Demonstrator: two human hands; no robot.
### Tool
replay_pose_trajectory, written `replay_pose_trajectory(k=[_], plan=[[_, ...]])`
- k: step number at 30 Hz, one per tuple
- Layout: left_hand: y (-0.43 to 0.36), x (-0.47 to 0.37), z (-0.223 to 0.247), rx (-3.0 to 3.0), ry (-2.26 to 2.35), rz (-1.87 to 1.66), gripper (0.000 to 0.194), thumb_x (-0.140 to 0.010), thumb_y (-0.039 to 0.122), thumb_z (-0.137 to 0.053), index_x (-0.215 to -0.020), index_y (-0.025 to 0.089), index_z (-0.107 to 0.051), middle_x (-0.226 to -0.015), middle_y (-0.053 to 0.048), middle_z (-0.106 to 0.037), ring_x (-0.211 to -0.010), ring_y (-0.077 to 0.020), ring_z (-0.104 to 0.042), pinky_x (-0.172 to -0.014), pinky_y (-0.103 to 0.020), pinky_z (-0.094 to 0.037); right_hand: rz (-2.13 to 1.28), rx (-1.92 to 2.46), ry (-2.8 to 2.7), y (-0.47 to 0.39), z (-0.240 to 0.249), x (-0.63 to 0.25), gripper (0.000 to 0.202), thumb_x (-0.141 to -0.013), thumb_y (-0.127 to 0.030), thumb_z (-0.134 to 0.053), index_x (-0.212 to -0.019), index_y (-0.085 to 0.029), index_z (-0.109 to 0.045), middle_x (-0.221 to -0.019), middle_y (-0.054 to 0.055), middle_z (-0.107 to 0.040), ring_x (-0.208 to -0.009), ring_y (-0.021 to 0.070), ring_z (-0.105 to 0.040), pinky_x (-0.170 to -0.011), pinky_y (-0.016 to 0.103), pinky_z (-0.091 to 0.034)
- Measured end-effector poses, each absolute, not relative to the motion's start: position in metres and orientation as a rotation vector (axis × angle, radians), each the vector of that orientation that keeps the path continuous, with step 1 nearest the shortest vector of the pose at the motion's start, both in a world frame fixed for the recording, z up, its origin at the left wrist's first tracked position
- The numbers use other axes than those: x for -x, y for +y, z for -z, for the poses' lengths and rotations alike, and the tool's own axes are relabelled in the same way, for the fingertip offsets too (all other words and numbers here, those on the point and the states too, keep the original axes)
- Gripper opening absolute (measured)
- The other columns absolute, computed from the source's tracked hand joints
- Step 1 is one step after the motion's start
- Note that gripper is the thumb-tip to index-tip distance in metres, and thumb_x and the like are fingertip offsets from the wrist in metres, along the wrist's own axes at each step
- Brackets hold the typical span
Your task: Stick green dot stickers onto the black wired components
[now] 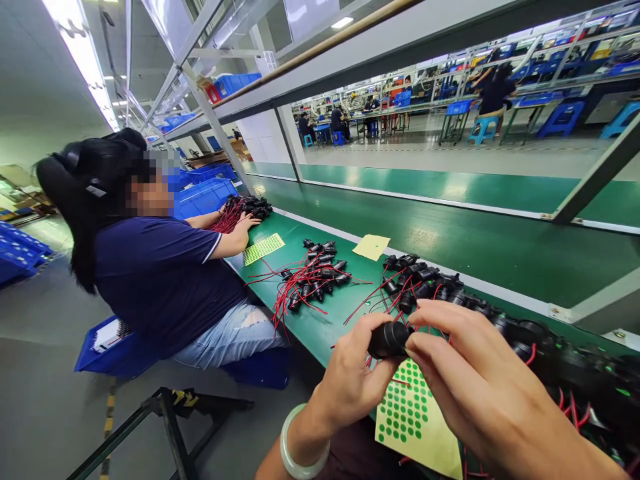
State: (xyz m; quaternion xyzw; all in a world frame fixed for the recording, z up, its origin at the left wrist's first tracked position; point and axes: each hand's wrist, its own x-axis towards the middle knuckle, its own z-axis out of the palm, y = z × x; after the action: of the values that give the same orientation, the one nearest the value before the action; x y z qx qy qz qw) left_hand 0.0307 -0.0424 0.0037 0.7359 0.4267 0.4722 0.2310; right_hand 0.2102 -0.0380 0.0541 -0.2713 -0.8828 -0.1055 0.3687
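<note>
My left hand (350, 367) is wrapped around a small black cylindrical part (389, 340), held up above the bench edge. The thumb and fingertips of my right hand (475, 373) close on the narrow end of that same part; whether something small is between them is hidden. Just below my hands lies a yellow sheet (405, 420) with rows of round green stickers. Beyond them, a row of similar black parts (420, 277) with red wires runs along the bench and on to the right.
A pile of black parts with red wires (315, 273) lies on the green bench (350, 300). Near it are a yellow paper (371, 247) and another sticker sheet (264, 248). At left a co-worker (160, 280) sits with hands on more parts. A frame post (600, 167) stands at right.
</note>
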Motion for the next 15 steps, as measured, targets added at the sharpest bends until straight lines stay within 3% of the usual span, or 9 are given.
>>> replay_pose_trajectory(k=[7,15], plan=[[-0.042,-0.032,-0.004,-2.059,1.195,-1.305,0.039,-0.079,0.006,-0.056,-0.114,0.021,-0.052,-0.101,-0.003,-0.068,-0.084,-0.0160,-0.065,-0.076,-0.026,-0.053,0.313,0.701,-2.252,-0.038,-0.049,-0.209,0.024,-0.086,0.005,-0.047,-0.102,-0.008,-0.058,-0.113,0.016,-0.056,-0.114,0.0277,-0.053,-0.096,0.042,-0.050],[-0.044,-0.032,-0.006,-2.052,1.252,-1.310,0.036,-0.080,0.008,-0.056,-0.112,0.022,-0.052,-0.095,-0.002,-0.067,-0.079,-0.0155,-0.064,-0.072,-0.026,-0.052,0.226,0.718,-2.157,-0.033,-0.043,-0.210,0.016,-0.090,-0.006,-0.052,-0.102,-0.015,-0.057,-0.109,0.012,-0.064,-0.103,0.0215,-0.062,-0.087,0.036,-0.054]])
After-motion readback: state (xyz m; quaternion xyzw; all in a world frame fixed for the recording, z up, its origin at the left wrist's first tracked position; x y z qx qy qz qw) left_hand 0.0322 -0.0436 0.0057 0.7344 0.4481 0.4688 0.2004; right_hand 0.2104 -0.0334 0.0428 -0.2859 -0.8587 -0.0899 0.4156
